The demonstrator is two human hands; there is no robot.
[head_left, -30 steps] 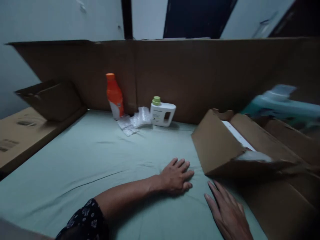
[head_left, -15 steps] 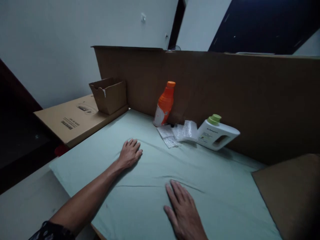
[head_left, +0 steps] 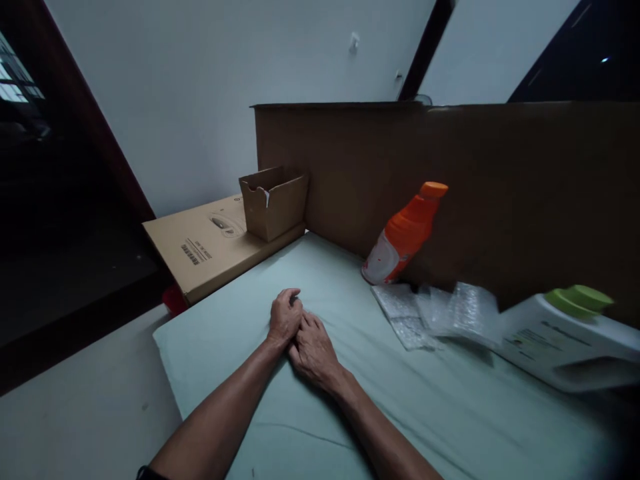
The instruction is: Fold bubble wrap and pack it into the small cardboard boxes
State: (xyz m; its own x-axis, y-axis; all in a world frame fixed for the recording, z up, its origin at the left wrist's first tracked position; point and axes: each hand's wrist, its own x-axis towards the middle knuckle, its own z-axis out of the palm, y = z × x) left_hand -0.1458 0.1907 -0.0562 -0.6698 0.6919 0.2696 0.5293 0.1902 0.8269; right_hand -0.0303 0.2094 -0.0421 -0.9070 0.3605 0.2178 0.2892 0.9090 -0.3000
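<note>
My left hand and my right hand meet on the pale green cloth that covers the table. The left hand's fingers are curled, with one fingertip pointing right. Beside it, the right hand's bent fingers lie close together, knuckles up, touching the left hand. Whatever the fingertips hold, if anything, is hidden beneath the hands. Creases in the cloth run from the right hand toward the lower right. An orange bottle with a pale label leans at the back, apart from both hands.
Bubble wrap lies at the right, next to a white jug with a green cap. Behind them rises a brown cardboard wall. An open cardboard box sits on a flat carton at the left back.
My right hand has come over to the left and met my left hand. The left fingers, spread flat before, are now curled. The view has swung left, so the objects appear farther right.
</note>
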